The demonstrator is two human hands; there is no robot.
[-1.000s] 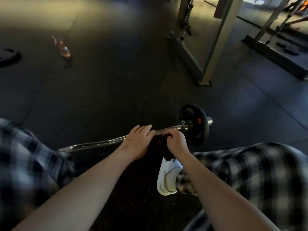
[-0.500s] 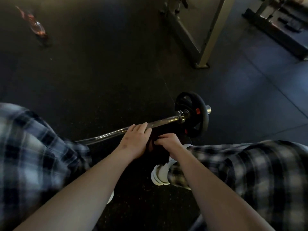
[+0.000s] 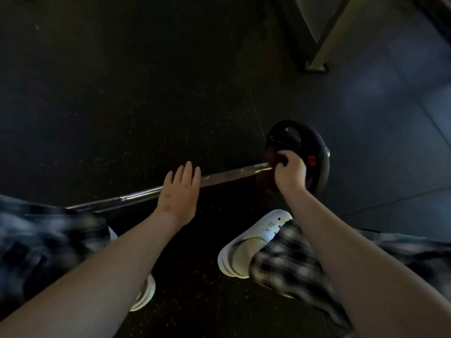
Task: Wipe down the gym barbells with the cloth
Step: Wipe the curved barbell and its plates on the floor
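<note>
- The barbell [image 3: 231, 173] runs low above the dark floor [image 3: 146, 93], with a black plate [image 3: 302, 145] on its right end.
- The left hand [image 3: 179, 193] lies flat on the bar with its fingers straight.
- The right hand [image 3: 290, 172] squeezes the dark red cloth [image 3: 264, 182] around the bar, right next to the plate.
- A white shoe [image 3: 253, 242] sits under that arm.

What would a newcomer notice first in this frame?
The chrome barbell bar slants across the dark gym floor at mid-frame and ends at a black weight plate on the right. The right hand grips a dark reddish cloth at the bar beside the plate, and the left hand rests flat on the bar farther left. Below them, a white clog stands out brightly.
</note>
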